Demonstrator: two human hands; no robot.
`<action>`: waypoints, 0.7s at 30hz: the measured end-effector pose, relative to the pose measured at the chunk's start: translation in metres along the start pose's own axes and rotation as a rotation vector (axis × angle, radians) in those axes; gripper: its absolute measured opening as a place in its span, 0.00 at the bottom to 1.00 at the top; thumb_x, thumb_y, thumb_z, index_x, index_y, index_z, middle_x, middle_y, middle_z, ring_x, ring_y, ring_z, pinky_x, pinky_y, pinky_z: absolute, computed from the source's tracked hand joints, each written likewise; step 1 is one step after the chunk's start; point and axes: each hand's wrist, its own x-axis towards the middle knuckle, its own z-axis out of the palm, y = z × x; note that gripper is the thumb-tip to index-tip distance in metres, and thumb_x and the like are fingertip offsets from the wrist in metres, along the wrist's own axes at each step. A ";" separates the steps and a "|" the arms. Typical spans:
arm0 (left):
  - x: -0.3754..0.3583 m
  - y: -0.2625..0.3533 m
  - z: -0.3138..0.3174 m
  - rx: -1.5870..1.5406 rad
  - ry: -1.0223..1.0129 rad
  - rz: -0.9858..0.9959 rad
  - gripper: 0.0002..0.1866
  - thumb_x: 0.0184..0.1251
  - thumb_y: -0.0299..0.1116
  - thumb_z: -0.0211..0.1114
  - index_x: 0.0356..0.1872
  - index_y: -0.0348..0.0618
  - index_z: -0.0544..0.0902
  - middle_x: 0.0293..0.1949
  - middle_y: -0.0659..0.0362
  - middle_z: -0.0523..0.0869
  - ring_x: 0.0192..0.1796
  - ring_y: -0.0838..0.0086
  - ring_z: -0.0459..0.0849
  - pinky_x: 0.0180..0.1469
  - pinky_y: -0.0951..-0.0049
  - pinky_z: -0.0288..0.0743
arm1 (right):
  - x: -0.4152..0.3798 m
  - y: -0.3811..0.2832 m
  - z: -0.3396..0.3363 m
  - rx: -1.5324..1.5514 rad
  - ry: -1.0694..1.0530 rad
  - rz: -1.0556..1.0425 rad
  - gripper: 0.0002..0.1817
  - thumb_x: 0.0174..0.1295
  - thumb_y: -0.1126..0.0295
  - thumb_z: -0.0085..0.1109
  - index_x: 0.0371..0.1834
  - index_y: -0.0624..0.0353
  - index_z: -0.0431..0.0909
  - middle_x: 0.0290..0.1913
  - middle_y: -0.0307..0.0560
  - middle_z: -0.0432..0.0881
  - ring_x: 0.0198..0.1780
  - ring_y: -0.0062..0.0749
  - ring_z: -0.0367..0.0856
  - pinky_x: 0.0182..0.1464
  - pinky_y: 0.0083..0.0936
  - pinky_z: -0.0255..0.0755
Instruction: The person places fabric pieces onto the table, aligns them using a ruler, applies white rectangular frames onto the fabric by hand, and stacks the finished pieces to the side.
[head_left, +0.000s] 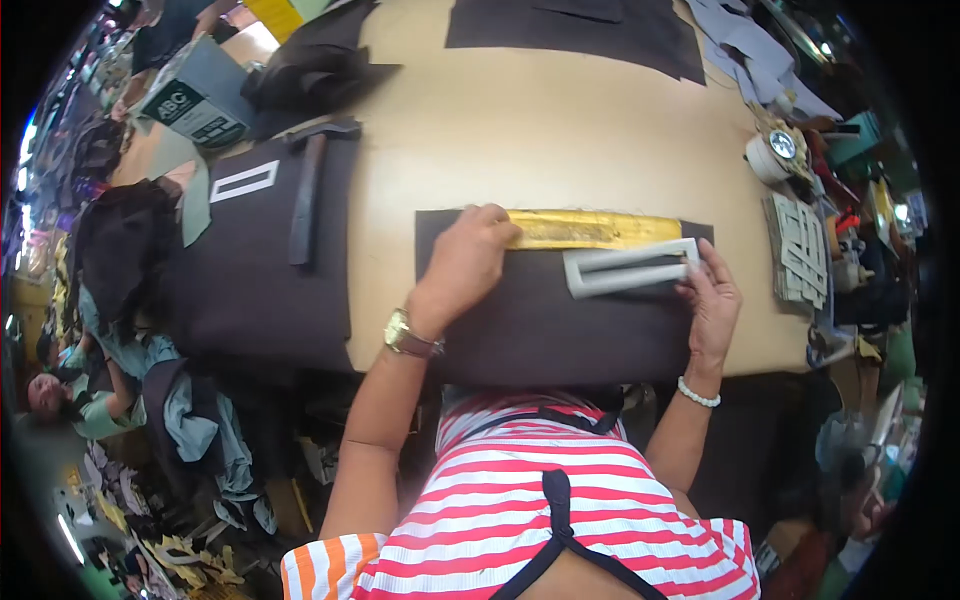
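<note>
A dark fabric panel (560, 340) lies on the table's near edge. Across its far edge runs a flat yellow strip (600, 230), worn and stained in the middle. My left hand (468, 262) has its fingers closed on the strip's left end. Between the thumb and fingers of my right hand (714, 300) is the right end of a white rectangular frame (625, 278) with a long slot. The frame is slightly tilted over the panel, just nearer to me than the strip.
On the left, a dark fabric stack (260, 290) bears another white frame (244, 181) and a dark bar (307, 200). A pile of pale slotted pieces (797, 250) sits at right, below a round clock-like dial (782, 145). A grey box (195, 95) stands far left.
</note>
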 end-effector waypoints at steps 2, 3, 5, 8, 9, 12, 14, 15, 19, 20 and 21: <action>0.003 -0.006 -0.004 -0.072 -0.034 -0.013 0.08 0.60 0.22 0.59 0.38 0.39 0.84 0.43 0.55 0.82 0.48 0.60 0.79 0.51 0.65 0.74 | -0.011 -0.008 0.006 -0.147 -0.056 0.056 0.26 0.61 0.82 0.54 0.65 0.69 0.66 0.41 0.45 0.80 0.36 0.21 0.82 0.34 0.12 0.77; 0.004 -0.008 -0.005 -0.097 -0.044 -0.012 0.08 0.60 0.21 0.59 0.38 0.39 0.84 0.43 0.55 0.82 0.48 0.60 0.79 0.51 0.65 0.74 | -0.014 -0.012 0.007 -0.176 -0.098 0.055 0.26 0.61 0.83 0.54 0.65 0.69 0.66 0.43 0.46 0.80 0.35 0.23 0.83 0.34 0.13 0.77; 0.006 -0.010 -0.008 -0.146 -0.058 -0.027 0.08 0.60 0.21 0.60 0.38 0.39 0.83 0.43 0.55 0.82 0.48 0.60 0.79 0.51 0.66 0.73 | -0.019 -0.019 0.010 -0.173 -0.122 0.102 0.25 0.61 0.82 0.54 0.63 0.68 0.67 0.42 0.45 0.80 0.35 0.23 0.83 0.34 0.13 0.77; 0.006 -0.013 -0.009 -0.195 -0.074 -0.041 0.09 0.59 0.21 0.60 0.40 0.38 0.83 0.44 0.55 0.82 0.48 0.61 0.79 0.52 0.67 0.73 | -0.021 -0.024 0.015 -0.180 -0.205 0.198 0.22 0.61 0.81 0.54 0.61 0.67 0.69 0.40 0.44 0.80 0.33 0.21 0.82 0.33 0.12 0.75; 0.006 -0.014 -0.009 -0.215 -0.088 -0.052 0.09 0.59 0.22 0.60 0.40 0.37 0.83 0.44 0.55 0.82 0.48 0.61 0.79 0.52 0.67 0.72 | -0.019 -0.025 0.018 -0.184 -0.241 0.232 0.22 0.61 0.80 0.54 0.60 0.66 0.70 0.39 0.43 0.80 0.32 0.20 0.81 0.32 0.12 0.74; 0.005 -0.017 -0.009 -0.263 -0.116 -0.074 0.09 0.59 0.23 0.61 0.41 0.36 0.83 0.45 0.55 0.81 0.49 0.61 0.78 0.53 0.67 0.71 | -0.010 -0.018 0.027 -0.310 -0.350 0.163 0.21 0.62 0.79 0.55 0.60 0.66 0.71 0.37 0.41 0.79 0.30 0.18 0.79 0.30 0.12 0.71; 0.004 -0.019 -0.009 -0.277 -0.123 -0.074 0.10 0.58 0.24 0.62 0.42 0.36 0.82 0.46 0.55 0.81 0.50 0.61 0.77 0.54 0.67 0.71 | -0.007 -0.018 0.036 -0.359 -0.359 0.144 0.22 0.61 0.80 0.56 0.60 0.67 0.70 0.34 0.40 0.79 0.28 0.17 0.76 0.29 0.14 0.70; 0.004 -0.019 -0.009 -0.273 -0.124 -0.072 0.11 0.57 0.26 0.64 0.42 0.36 0.82 0.46 0.55 0.81 0.51 0.61 0.77 0.54 0.66 0.71 | -0.005 -0.016 0.038 -0.392 -0.350 0.142 0.23 0.60 0.80 0.56 0.61 0.67 0.69 0.33 0.41 0.79 0.28 0.18 0.76 0.30 0.15 0.70; 0.002 -0.015 -0.012 -0.242 -0.132 -0.068 0.16 0.53 0.30 0.69 0.44 0.37 0.81 0.48 0.55 0.80 0.52 0.60 0.76 0.55 0.65 0.70 | 0.000 -0.014 0.039 -0.463 -0.306 0.158 0.25 0.58 0.81 0.56 0.62 0.67 0.68 0.31 0.41 0.78 0.27 0.18 0.76 0.30 0.15 0.69; 0.002 -0.013 -0.013 -0.231 -0.137 -0.066 0.18 0.52 0.31 0.70 0.45 0.38 0.81 0.49 0.55 0.79 0.52 0.60 0.75 0.55 0.65 0.70 | 0.000 -0.014 0.039 -0.464 -0.310 0.161 0.26 0.58 0.81 0.56 0.62 0.67 0.67 0.31 0.40 0.78 0.27 0.18 0.76 0.30 0.15 0.69; 0.002 -0.011 -0.013 -0.220 -0.138 -0.072 0.19 0.51 0.31 0.71 0.45 0.38 0.81 0.49 0.55 0.79 0.52 0.60 0.75 0.55 0.65 0.70 | 0.001 -0.014 0.039 -0.464 -0.313 0.163 0.26 0.58 0.81 0.56 0.62 0.67 0.67 0.31 0.40 0.78 0.27 0.18 0.76 0.29 0.15 0.69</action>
